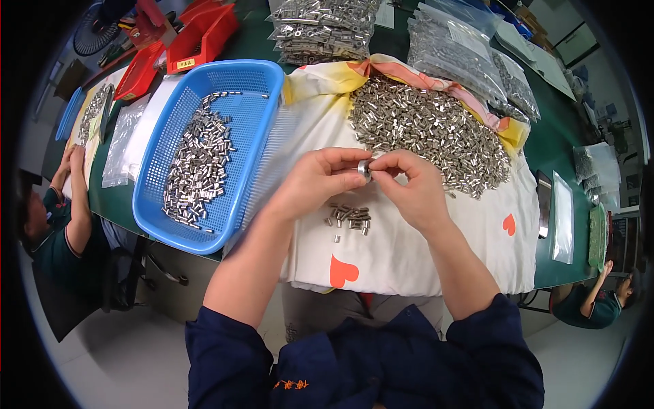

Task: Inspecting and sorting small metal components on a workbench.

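Note:
Over the white cloth [436,252], my two hands meet at a small shiny metal ring-shaped piece [363,168]. My left hand [319,178] pinches this piece between thumb and fingers. The fingertips of my right hand [413,187] are pressed together at its dark opening; what they hold, if anything, is hidden. Just below my hands lies a small group of short metal cylinders [352,217], with one lying apart toward me. Beyond my hands spreads a large pile of similar cylinders [429,126] on the cloth.
At left, a blue plastic basket [269,88] holds many metal cylinders. Red bins [204,34] stand behind it. Clear bags of metal parts [323,31] and more bags [453,51] lie at the back. A phone [543,198] rests at right. Co-workers sit on both sides.

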Motion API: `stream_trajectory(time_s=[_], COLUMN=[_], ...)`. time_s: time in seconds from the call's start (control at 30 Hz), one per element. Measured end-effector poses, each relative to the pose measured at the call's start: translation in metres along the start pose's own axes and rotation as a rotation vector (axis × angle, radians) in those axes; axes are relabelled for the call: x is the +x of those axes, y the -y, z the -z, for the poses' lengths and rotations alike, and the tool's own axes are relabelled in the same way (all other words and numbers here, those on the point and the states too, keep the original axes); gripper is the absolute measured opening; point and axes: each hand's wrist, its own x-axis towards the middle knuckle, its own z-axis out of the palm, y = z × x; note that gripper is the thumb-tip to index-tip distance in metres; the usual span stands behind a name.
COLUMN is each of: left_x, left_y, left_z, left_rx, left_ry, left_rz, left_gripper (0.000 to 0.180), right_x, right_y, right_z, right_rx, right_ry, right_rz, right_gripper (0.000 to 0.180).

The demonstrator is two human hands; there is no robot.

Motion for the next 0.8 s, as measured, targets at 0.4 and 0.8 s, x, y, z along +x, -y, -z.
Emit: stream_trajectory(time_s=[0.4,0.8], left_x=[0.001,-0.002], left_y=[0.000,0.001], left_z=[-0.002,-0.007], left_rx=[0.125,0.367], left_ry=[-0.048,0.042], left_rz=[0.014,0.031], left_gripper=[0.033,0.031], right_x=[-0.003,0.017], right_y=[-0.005,-0.031], right_z=[-0.004,0.009], right_rx=[-0.324,-0.592], right_ry=[-0.075,-0.084], right_rz=[0.211,0.257], right_gripper=[0.008,0.009])
